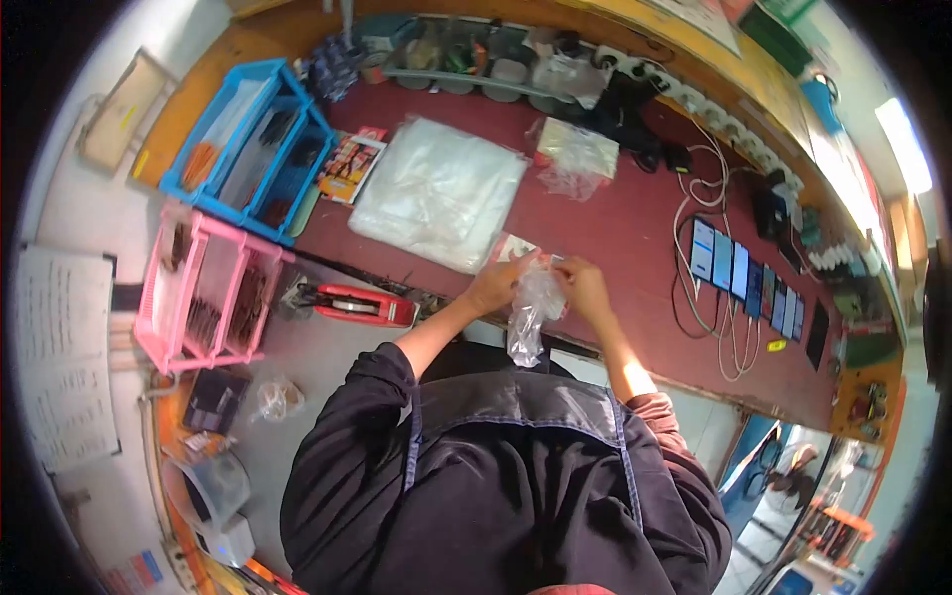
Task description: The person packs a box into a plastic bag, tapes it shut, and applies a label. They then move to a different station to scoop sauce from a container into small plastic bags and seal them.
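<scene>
Both my hands are at the front edge of the dark red table (pixel 635 253), holding a crumpled clear plastic bag (pixel 536 309) between them. My left hand (pixel 496 285) grips the bag's left side with bent fingers. On the other side, my right hand (pixel 583 285) pinches its upper right part. The bag hangs down over the table edge. Behind my left hand lies a small red and white printed item (pixel 513 247), partly hidden. A large stack of clear plastic sheets or bags (pixel 439 193) lies just beyond, to the left.
Blue rack (pixel 248 149) and pink rack (pixel 211 293) stand at the left. A red tape dispenser (pixel 363 305) lies near the front edge. Several phones (pixel 740 272) with white cables lie at the right. A pale packet (pixel 578 149) in plastic sits at the back.
</scene>
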Available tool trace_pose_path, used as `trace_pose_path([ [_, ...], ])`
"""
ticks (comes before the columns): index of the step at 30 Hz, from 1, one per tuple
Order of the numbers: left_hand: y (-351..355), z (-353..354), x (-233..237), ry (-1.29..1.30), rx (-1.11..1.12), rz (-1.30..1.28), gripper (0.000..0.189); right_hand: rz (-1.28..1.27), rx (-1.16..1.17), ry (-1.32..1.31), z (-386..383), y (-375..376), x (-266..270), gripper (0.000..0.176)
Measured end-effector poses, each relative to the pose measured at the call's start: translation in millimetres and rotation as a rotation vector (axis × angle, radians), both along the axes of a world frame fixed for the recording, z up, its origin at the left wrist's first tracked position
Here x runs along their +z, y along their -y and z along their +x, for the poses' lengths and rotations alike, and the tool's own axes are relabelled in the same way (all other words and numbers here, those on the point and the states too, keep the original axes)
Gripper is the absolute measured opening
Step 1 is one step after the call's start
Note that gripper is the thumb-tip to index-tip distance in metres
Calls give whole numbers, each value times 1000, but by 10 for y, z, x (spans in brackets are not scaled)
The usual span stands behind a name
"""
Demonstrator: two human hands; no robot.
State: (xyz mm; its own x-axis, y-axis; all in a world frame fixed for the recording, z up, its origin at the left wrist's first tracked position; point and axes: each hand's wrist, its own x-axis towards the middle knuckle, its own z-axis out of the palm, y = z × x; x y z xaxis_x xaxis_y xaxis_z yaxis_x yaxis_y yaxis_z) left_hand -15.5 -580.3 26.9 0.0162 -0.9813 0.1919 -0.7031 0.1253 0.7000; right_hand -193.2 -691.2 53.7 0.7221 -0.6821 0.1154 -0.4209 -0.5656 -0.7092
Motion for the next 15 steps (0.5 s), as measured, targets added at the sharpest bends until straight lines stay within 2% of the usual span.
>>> trace_pose_path([
  [2,72,22,163,189,-68,-498,73,-92,1,-9,87,-164,-126,16],
  [3,102,42,175,189,-91,-493,73,-188,28,-27,99,-215,-174,18],
  [5,180,99,199,205,-169,-563,70,-190,20,27,97,-224,-218,18],
  [6,175,122,207,205,-187,-560,70,-195,33,76,90,-232,-238,18],
  [8,178,144,262,247,-207,122,66,-184,39,67,64,-243,-250,16],
  [9,191,129,283,253,-226,125,66,-178,63,52,47,-247,-257,15],
  [11,192,80,372,162,-205,-131,57,-138,20,46,26,-261,-312,14],
  [13,252,97,328,211,-228,-39,51,-92,-11,38,28,-358,-299,13],
  [15,303,110,288,257,-237,53,45,8,-226,145,53,-481,-192,14],
])
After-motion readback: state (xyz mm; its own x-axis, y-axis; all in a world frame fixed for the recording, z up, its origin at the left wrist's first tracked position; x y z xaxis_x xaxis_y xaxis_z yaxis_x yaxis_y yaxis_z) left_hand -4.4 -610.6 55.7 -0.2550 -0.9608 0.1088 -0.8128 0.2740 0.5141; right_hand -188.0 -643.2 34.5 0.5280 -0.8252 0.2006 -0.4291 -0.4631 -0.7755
